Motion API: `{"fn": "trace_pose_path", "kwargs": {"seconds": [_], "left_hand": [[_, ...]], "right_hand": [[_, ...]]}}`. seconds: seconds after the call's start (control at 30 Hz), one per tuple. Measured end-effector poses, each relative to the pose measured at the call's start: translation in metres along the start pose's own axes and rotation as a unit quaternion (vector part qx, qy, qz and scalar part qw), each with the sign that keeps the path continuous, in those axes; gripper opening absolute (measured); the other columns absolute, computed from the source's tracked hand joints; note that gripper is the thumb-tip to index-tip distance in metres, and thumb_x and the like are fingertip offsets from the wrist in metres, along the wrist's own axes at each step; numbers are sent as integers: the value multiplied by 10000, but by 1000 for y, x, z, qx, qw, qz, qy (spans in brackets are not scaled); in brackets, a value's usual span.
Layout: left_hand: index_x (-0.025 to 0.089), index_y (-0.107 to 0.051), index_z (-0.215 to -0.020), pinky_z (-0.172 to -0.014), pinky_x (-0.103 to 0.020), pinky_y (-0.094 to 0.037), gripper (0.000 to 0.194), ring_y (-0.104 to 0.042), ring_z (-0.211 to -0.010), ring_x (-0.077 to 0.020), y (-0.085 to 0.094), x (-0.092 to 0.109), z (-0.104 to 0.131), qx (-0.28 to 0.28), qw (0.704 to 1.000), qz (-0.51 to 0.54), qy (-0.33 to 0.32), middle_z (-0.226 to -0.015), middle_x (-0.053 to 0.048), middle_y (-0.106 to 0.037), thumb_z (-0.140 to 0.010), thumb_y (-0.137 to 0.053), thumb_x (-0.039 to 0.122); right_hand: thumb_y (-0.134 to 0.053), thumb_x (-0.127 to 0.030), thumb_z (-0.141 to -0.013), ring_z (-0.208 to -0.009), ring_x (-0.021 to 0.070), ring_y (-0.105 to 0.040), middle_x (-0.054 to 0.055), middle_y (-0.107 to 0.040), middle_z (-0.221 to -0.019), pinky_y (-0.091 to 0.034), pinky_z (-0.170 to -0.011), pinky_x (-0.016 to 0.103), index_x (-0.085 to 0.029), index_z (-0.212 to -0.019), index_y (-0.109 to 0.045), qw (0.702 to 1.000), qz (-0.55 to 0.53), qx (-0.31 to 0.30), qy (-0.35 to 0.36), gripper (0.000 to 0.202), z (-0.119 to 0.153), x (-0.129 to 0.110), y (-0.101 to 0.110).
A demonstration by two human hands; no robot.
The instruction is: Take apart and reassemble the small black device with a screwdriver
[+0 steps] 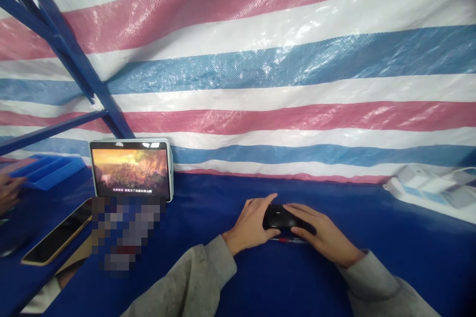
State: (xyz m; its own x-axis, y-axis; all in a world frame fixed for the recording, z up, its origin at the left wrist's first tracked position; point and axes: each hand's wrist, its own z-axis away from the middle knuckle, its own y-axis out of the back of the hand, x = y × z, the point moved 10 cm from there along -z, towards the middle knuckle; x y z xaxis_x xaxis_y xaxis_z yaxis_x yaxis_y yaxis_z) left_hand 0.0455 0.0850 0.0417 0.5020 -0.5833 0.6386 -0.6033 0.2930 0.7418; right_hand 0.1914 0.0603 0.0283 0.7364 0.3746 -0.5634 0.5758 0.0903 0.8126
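Observation:
A black, glossy computer mouse is held low over the blue tabletop between both of my hands; I cannot tell whether it touches the surface. My left hand closes on its left end, thumb on the near side and index finger pointing up past the far edge. On the right end, my right hand grips it with fingers along the top and thumb at the near side. Just below the mouse lies a pen with a red part, partly hidden by my hands.
A tablet playing a video stands at the back left, with a phone lying in front. Beyond are a blue compartment tray and another person's hand. White power strips and plugs sit back right. Striped sheeting hangs behind.

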Motion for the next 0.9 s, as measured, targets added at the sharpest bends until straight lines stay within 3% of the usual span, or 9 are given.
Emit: {"fn": "trace_pose_path", "kwargs": {"seconds": [0.13, 0.9], "left_hand": [[275, -315, -1505, -1099, -490, -359, 899, -490, -1298, -315, 0, 1, 0, -1, 1000, 0, -2, -1385, -90, -558, -750, -800, 321], [278, -367, -1468, -1115, -458, -345, 844, -496, -1301, -280, -1, 3, 0, 8, 1000, -10, -19, -1380, -79, -570, -748, -806, 304]], "right_hand": [[-532, -502, -932, -1338, 271, -527, 84, -518, -1477, -414, -1145, 464, -322, -1456, -469, 1000, 2, -8, 2, 557, 0, -2, -5], [-573, -454, -900, -1269, 280, -567, 102, -573, -1377, -455, -1097, 450, -288, -1366, -579, 999, -31, -5, -25, 494, -2, -8, 0]]}}
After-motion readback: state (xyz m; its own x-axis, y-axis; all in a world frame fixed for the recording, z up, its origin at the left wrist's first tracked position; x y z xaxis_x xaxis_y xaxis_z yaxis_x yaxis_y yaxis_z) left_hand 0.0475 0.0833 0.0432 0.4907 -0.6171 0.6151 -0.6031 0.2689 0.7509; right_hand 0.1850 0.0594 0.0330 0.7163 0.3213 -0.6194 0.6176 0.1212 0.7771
